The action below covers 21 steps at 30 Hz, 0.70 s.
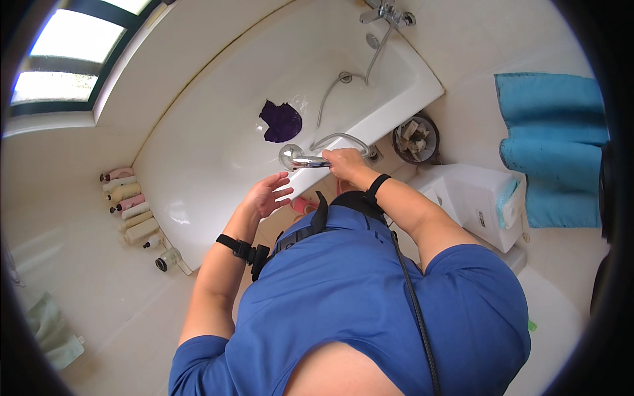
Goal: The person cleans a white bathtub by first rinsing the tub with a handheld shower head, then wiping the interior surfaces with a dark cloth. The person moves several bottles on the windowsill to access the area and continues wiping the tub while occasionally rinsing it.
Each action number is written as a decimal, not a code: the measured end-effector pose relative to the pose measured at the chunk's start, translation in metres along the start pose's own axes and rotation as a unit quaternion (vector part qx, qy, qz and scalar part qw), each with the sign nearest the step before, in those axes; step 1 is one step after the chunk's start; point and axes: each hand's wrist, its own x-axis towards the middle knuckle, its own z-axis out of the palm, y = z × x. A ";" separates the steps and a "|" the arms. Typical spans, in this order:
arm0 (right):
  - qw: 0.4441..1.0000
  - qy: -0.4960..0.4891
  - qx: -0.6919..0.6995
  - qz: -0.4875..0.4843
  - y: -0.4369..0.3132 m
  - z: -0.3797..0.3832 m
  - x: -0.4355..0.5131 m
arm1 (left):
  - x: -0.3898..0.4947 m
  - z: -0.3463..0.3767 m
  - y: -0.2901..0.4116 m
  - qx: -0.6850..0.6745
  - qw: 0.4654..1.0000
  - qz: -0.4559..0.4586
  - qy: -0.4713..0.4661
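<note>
My right hand point(345, 163) is closed around the handle of a chrome handheld shower head point(292, 157), over the near rim of a white bathtub point(391, 116). Its grey hose point(323, 101) loops across the tub from a chrome mixer tap point(386, 16) on the wall. Empty and with its fingers apart, my left hand point(270, 194) is held by the tub's near edge, just below and left of the shower head. A dark purple wet cloth point(281, 122) lies flat on the tub's floor beyond the shower head.
Several bottles point(130, 203) line the tub's left end, with a glass jar point(168, 260) at the near corner. A waste bin point(415, 139) holding crumpled paper stands by the tub's right side, next to a white toilet tank point(458, 198). Blue towels point(554, 148) hang at the right.
</note>
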 end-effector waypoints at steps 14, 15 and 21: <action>0.991 0.023 0.133 0.021 -0.015 -0.110 -0.015 | 0.092 0.066 0.014 0.391 0.884 0.251 -0.046; 0.989 0.037 0.146 0.001 -0.022 -0.121 -0.017 | 0.098 0.079 0.016 0.421 0.863 0.263 -0.090; 0.982 0.099 0.156 -0.035 -0.051 -0.166 -0.029 | 0.121 0.151 0.009 0.652 0.571 0.438 -0.241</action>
